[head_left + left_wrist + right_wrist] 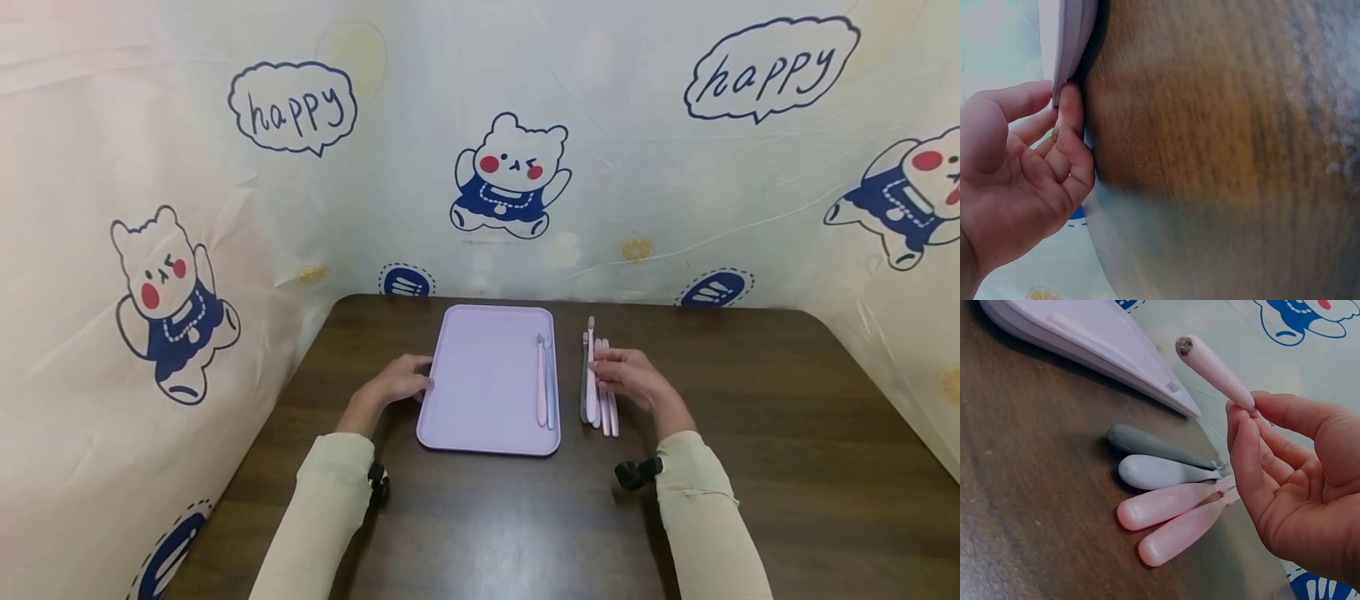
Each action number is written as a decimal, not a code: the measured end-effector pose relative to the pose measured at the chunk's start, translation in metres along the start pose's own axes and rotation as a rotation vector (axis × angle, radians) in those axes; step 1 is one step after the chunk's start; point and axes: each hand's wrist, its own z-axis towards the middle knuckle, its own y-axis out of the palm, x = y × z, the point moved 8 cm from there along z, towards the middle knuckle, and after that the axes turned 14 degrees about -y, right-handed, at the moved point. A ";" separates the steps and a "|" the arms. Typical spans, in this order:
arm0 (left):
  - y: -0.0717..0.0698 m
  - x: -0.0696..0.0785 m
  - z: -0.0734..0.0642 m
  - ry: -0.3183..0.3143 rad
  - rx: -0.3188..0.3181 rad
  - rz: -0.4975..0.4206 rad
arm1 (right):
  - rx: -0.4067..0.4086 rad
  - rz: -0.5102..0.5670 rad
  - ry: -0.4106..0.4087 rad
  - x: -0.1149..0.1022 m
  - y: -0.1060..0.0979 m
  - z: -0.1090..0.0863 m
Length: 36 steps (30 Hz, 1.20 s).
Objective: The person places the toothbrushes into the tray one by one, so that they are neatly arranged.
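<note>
My left hand pinches the left rim of a lilac tray, thumb over the edge and fingers under it in the left wrist view. On the tray's right side lie a pink toothbrush and a blue toothbrush, side by side. My right hand holds another pink toothbrush between thumb and fingers, raised over the table. Below it, a dark grey toothbrush, a pale bluish-white toothbrush and two pink toothbrushes lie together, right of the tray.
Everything stands on a dark wooden table. Behind and beside it hangs a printed cloth with cartoon bears and the word "happy". Dark wrist cameras sit at both sleeve cuffs.
</note>
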 end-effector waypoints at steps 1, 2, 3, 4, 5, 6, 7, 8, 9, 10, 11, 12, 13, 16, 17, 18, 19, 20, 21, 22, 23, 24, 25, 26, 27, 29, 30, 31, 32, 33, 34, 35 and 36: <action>0.000 0.000 0.000 0.001 0.000 0.002 | -0.005 -0.003 0.000 0.001 0.000 0.000; 0.000 0.000 0.000 0.002 0.002 0.004 | -0.006 -0.004 0.002 0.002 0.000 0.000; 0.000 0.000 0.000 0.003 0.003 0.006 | -0.005 -0.003 0.003 0.002 0.000 0.000; 0.000 0.000 0.000 0.005 0.005 0.007 | -0.003 0.000 0.002 0.003 0.000 0.000; 0.000 0.000 0.000 0.007 0.007 0.008 | -0.004 0.005 -0.002 0.003 0.001 0.001; 0.000 0.000 0.000 0.008 0.008 0.010 | -0.004 0.008 -0.006 0.003 0.001 0.001; 0.000 0.000 0.000 0.009 0.008 0.010 | -0.004 0.013 -0.010 0.003 0.002 0.001; 0.000 0.000 0.000 0.009 0.009 0.010 | -0.005 0.019 -0.015 0.003 0.003 0.002; -0.001 0.001 0.000 0.010 0.008 0.010 | -0.004 0.022 -0.018 0.003 0.003 0.003; -0.001 0.001 0.000 0.010 0.007 0.011 | -0.006 0.025 -0.022 0.002 0.004 0.003; -0.001 0.001 0.000 0.011 0.006 0.012 | -0.007 0.026 -0.022 0.002 0.005 0.004; -0.001 0.001 0.000 0.011 0.005 0.013 | -0.010 0.027 -0.022 0.002 0.006 0.004; -0.001 0.002 0.000 0.012 0.004 0.012 | -0.011 0.029 -0.020 0.003 0.007 0.004; 0.000 0.002 0.000 0.013 0.003 0.018 | -0.015 0.030 -0.008 0.004 0.009 0.004; 0.000 0.002 0.000 0.012 0.003 0.020 | -0.016 0.030 -0.003 0.004 0.010 0.005; 0.000 0.002 0.001 0.010 0.003 0.022 | -0.019 0.029 -0.003 0.004 0.011 0.005; 0.000 0.002 0.001 0.009 0.004 0.023 | -0.025 0.026 -0.004 0.004 0.012 0.005; 0.000 0.002 0.000 0.007 0.004 0.024 | -0.027 0.024 -0.003 0.003 0.013 0.005; 0.000 0.002 0.000 0.006 0.004 0.025 | -0.027 0.021 -0.002 0.003 0.013 0.005; 0.000 0.002 0.000 0.006 0.005 0.025 | -0.028 0.020 -0.001 0.002 0.015 0.005; 0.000 0.002 0.000 0.007 0.005 0.025 | -0.034 0.013 -0.003 0.001 0.016 0.005; 0.000 0.002 0.000 0.008 0.006 0.025 | -0.037 0.011 -0.003 0.000 0.017 0.005; 0.000 0.002 -0.001 0.008 0.007 0.023 | -0.038 0.010 0.000 -0.001 0.017 0.005; 0.000 0.002 -0.001 0.010 0.007 0.025 | -0.033 0.011 0.005 -0.001 0.018 0.005; 0.000 0.002 -0.001 0.010 0.008 0.026 | -0.033 0.012 0.006 -0.001 0.018 0.005; 0.000 0.003 -0.001 0.011 0.008 0.028 | -0.040 0.015 0.005 -0.001 0.019 0.005; 0.000 0.003 -0.001 0.011 0.008 0.028 | -0.039 0.020 0.005 0.000 0.020 0.006; 0.000 0.002 -0.002 0.008 0.008 0.027 | -0.042 0.021 0.003 0.000 0.020 0.006; 0.000 0.002 -0.002 0.007 0.008 0.027 | -0.041 0.023 0.003 0.000 0.020 0.007; 0.000 0.002 -0.002 0.003 0.008 0.024 | -0.048 0.022 -0.002 0.000 0.021 0.007; 0.000 0.002 -0.002 0.003 0.008 0.023 | -0.050 0.021 -0.002 0.001 0.021 0.007; 0.000 0.001 -0.002 0.000 0.008 0.020 | -0.048 0.020 0.002 0.002 0.022 0.007; 0.000 0.001 -0.002 0.000 0.008 0.018 | -0.051 0.019 0.002 0.002 0.022 0.007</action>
